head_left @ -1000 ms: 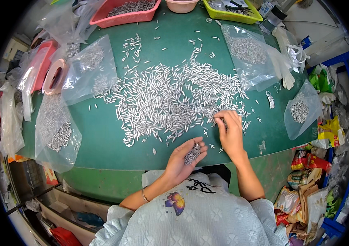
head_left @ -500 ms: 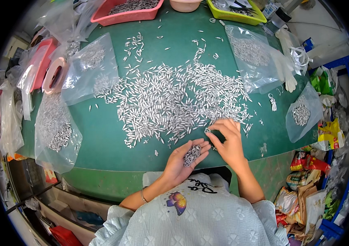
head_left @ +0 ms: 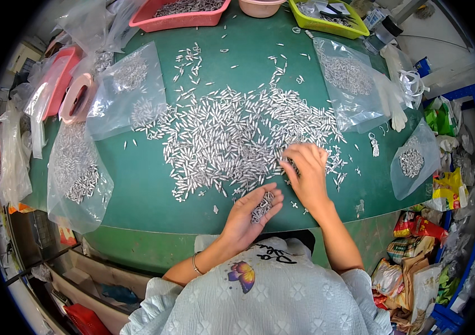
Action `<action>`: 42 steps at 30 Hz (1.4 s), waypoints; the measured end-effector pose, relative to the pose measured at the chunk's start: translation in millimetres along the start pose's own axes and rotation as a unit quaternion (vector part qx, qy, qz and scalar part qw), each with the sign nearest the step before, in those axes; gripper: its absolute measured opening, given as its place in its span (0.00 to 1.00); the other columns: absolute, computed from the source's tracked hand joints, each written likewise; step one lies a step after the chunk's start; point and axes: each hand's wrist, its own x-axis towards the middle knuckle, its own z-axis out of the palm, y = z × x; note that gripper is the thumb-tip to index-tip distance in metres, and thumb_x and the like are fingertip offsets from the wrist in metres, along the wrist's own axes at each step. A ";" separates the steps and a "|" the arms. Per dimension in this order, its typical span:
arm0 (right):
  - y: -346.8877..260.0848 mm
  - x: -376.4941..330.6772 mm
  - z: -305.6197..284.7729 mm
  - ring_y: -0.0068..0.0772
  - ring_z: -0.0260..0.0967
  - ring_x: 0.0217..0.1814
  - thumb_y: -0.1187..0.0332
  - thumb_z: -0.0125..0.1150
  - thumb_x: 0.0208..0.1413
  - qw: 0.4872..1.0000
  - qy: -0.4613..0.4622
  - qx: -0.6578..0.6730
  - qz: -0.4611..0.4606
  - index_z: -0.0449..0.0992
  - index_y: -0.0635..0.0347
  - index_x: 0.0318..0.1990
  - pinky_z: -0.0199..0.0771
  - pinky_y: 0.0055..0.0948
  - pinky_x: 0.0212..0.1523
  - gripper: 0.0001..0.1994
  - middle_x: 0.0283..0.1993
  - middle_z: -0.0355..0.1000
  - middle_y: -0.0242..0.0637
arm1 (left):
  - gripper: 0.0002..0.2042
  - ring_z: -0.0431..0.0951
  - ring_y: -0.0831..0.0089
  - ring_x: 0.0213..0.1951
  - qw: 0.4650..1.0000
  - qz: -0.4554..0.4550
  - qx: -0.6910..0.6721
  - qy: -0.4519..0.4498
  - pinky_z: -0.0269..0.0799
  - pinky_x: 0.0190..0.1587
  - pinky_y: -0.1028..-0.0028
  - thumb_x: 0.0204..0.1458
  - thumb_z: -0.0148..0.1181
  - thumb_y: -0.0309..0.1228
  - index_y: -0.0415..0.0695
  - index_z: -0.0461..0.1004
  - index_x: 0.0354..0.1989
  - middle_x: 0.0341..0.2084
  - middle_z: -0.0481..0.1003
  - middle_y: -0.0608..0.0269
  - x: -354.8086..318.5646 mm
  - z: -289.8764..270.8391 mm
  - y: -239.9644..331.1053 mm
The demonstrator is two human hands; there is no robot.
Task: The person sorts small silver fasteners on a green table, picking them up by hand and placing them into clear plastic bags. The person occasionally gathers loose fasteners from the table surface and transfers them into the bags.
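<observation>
My left hand [head_left: 248, 209] is cupped palm up just above the near table edge, its fingers curled round a small heap of grey metal clasps [head_left: 262, 207]. To its right and farther in, my right hand [head_left: 309, 173] reaches palm down over the near right edge of the pile. Its bent fingers and thumb stand apart, with loose pieces showing between them. The wide pile of small silver, spindle-shaped metal parts [head_left: 215, 139] covers the middle of the green table [head_left: 137, 195]. A few cross-shaped bits [head_left: 294, 205] lie below my right hand.
Clear bags of metal parts lie left [head_left: 128, 97], near left [head_left: 75, 178], back right [head_left: 352, 84] and right [head_left: 413, 159]. Along the far edge stand a red tray [head_left: 179, 21], a pink bowl [head_left: 261, 6] and a yellow-green tray [head_left: 329, 22]. A white glove [head_left: 396, 114] lies at right.
My right hand has moved away from me onto the pile's edge, and the small clasp it pinched no longer shows. My left hand has tilted and closed slightly round its clasps.
</observation>
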 end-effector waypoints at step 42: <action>13.8 38.0 -2.0 0.36 0.65 0.40 0.76 0.66 0.45 0.998 0.038 -0.048 -0.003 0.73 0.58 0.31 0.55 0.38 0.47 0.07 0.36 0.71 0.32 | 0.15 0.74 0.71 0.46 0.999 0.009 -0.039 -0.009 0.72 0.55 0.68 0.65 0.47 0.35 0.37 0.72 0.52 0.40 0.74 0.61 38.3 0.7 21.7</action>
